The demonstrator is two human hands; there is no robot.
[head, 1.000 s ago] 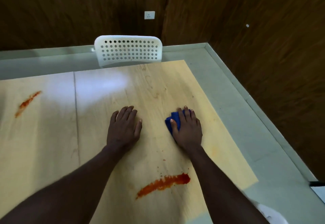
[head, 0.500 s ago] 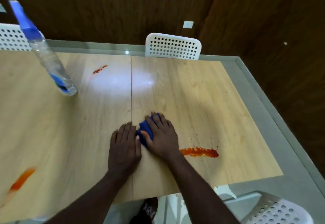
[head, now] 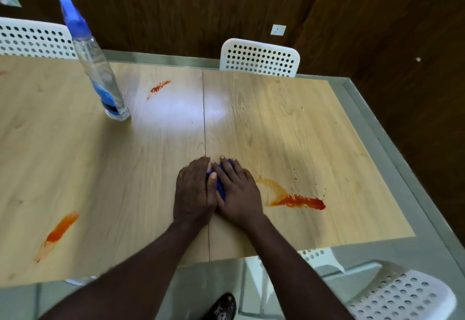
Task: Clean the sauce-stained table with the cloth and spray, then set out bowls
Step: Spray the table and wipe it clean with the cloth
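The blue cloth (head: 221, 189) lies under the flat, pressing right hand (head: 239, 194), with the flat left hand (head: 193, 194) touching beside it.

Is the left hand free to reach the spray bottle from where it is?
Likely yes: the left hand lies flat, gripping nothing, and nothing stands on the table between it and the spray bottle farther left.

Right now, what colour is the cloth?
Dark blue. The cloth peeks out from under the right hand, seen in the head view.

Flat, touching: left grip (head: 194, 194), right grip (head: 239, 195)
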